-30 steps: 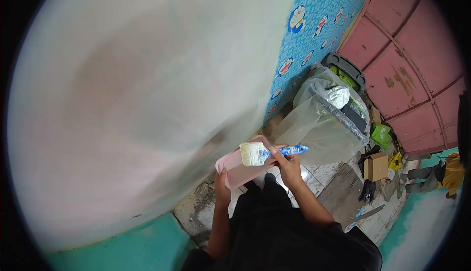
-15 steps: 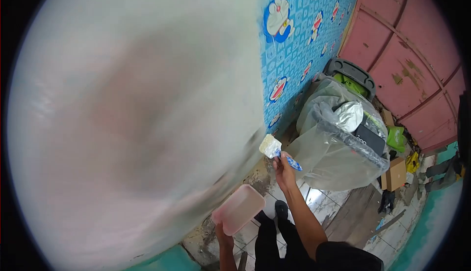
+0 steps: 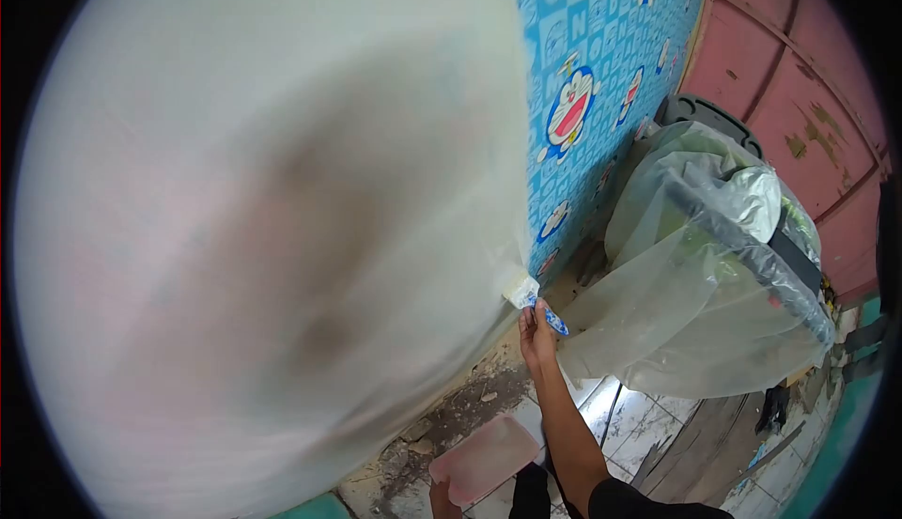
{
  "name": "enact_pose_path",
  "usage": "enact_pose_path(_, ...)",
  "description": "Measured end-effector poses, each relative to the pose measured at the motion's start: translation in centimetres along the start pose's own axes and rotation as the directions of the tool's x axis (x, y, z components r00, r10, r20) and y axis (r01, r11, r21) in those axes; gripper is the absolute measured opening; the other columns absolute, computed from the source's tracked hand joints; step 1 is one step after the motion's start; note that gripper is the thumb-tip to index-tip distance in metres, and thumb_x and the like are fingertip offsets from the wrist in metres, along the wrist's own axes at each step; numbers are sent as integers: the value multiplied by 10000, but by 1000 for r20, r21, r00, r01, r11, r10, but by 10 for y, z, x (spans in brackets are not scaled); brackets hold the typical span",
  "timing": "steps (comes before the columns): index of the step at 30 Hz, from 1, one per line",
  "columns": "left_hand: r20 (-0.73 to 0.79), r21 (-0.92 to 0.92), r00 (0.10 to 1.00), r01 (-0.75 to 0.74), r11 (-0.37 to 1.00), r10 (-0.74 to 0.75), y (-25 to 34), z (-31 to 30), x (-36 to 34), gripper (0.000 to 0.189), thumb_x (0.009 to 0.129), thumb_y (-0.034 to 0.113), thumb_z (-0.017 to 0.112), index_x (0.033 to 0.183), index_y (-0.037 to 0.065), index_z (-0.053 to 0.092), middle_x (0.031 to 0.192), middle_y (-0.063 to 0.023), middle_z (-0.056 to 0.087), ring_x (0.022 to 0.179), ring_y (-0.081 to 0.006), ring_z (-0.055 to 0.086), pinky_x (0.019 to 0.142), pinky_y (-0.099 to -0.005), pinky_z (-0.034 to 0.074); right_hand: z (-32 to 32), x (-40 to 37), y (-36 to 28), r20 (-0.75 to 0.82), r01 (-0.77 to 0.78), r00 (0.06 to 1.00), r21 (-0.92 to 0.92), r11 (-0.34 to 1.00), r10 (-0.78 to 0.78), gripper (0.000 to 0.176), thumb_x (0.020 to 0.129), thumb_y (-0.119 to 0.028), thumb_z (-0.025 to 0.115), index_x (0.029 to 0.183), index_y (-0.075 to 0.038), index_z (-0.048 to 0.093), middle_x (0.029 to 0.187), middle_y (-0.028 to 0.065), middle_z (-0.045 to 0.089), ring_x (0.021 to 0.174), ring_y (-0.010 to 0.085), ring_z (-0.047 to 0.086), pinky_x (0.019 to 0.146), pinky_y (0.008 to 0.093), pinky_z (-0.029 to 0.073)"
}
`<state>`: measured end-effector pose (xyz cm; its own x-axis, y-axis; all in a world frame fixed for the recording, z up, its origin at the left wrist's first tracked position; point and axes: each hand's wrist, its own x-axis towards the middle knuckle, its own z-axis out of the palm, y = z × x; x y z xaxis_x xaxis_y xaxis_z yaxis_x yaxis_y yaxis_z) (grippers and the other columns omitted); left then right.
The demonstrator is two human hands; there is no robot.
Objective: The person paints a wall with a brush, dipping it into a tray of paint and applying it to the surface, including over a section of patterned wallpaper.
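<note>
In my right hand (image 3: 537, 339) is a paintbrush (image 3: 522, 291) with a blue-and-white handle and pale, paint-coated bristles. The bristles are against or very close to the lower edge of the white wall (image 3: 404, 237), near the corner with the cartoon-patterned blue wallpaper (image 3: 568, 110). My left hand (image 3: 443, 497), partly cut off by the bottom edge, grips the near left side of a shallow pink plastic tray (image 3: 489, 455). A thin pale film covers the tray's inside. Fingers under the tray are hidden.
A large clear plastic bag (image 3: 658, 331) over a grey-framed bin bulges to the right of my right arm. Dirt and debris (image 3: 423, 434) line the wall's foot. Wooden boards (image 3: 700, 444) lie on the white tiles. A worn pink metal door (image 3: 827, 124) stands behind.
The brush has moved from in front of the corner to the white wall's lower edge. The tray now appears lower and farther right, and the view has shifted closer to the wall.
</note>
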<state>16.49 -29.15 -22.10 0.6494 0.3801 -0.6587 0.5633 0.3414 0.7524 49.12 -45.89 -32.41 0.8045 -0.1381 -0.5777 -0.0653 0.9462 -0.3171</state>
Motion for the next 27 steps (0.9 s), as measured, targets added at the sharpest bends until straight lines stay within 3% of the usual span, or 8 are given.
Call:
enact_pose_path(7, 5, 141, 998, 65, 988, -66, -20, -1, 20, 637, 963, 457, 466, 1450, 62, 352, 1434, -156, 409, 1312, -313, 418, 1042, -474, 387, -117, 70, 40, -44, -7, 999, -187, 982, -1, 198, 930, -171, 655, 1111, -99, 619, 833, 10, 608, 754, 111, 596, 681, 225, 524)
enact_pose_path(11, 2, 163, 999, 38, 986, -38, -21, -8, 22, 686, 964, 498, 465, 1490, 85, 316, 1492, -173, 364, 1355, -335, 385, 1051, -499, 386, -125, 89, 49, -236, 79, 959, -311, 947, -158, 141, 903, -116, 666, 1013, -45, 615, 803, 31, 609, 675, 132, 588, 604, 251, 525)
enact_pose_path(12, 13, 119, 1000, -15, 993, 13, -18, -9, 21, 687, 965, 500, 463, 1492, 86, 314, 1499, -176, 354, 1356, -337, 383, 1054, -497, 383, -116, 85, 46, -268, 84, 945, -355, 931, -188, 131, 896, -108, 671, 993, -40, 613, 808, 35, 614, 662, 131, 586, 599, 252, 524)
enact_pose_path(14, 0, 121, 990, 141, 983, -142, -21, -20, 20, 715, 953, 518, 481, 1497, 89, 302, 1508, -185, 333, 1361, -338, 375, 1057, -498, 381, -77, 69, 39, -321, 86, 914, -441, 893, -247, 116, 883, -92, 680, 952, -31, 610, 818, 43, 624, 637, 129, 583, 588, 256, 521)
enact_pose_path(15, -3, 123, 976, 215, 969, -216, -19, -24, 21, 730, 948, 527, 491, 1500, 91, 296, 1513, -189, 323, 1364, -339, 371, 1059, -499, 380, -59, 60, 37, -250, 165, 919, -457, 874, -304, 109, 880, -87, 683, 936, -31, 608, 822, 48, 628, 638, 126, 584, 585, 257, 519)
enact_pose_path(21, -164, 342, 952, -190, 920, 258, 13, -11, -10, 716, 949, 536, 486, 1481, 81, 336, 1484, -171, 380, 1356, -321, 392, 1059, -492, 377, 76, -59, -11, 66, 439, 879, -500, 746, -473, 103, 882, -81, 674, 876, -38, 580, 834, 68, 633, 666, 115, 588, 584, 260, 506)
enact_pose_path(24, 26, 105, 983, -186, 977, 184, 56, -6, -36, 438, 961, 269, 459, 1279, -31, 485, 1217, -107, 561, 1134, -262, 537, 987, -376, 396, 155, -120, -52, 205, 554, 827, -458, 695, -523, 120, 896, -98, 661, 879, -40, 558, 840, 59, 625, 702, 106, 577, 631, 254, 487)
enact_pose_path(27, 60, 70, 986, -160, 985, 156, 72, -10, -44, 532, 922, 222, 517, 1377, -26, 394, 1316, -129, 505, 1219, -254, 491, 1040, -367, 369, 224, -169, -95, 310, 647, 763, -393, 654, -568, 115, 885, -69, 661, 863, -18, 560, 836, 70, 626, 730, 120, 605, 645, 282, 550)
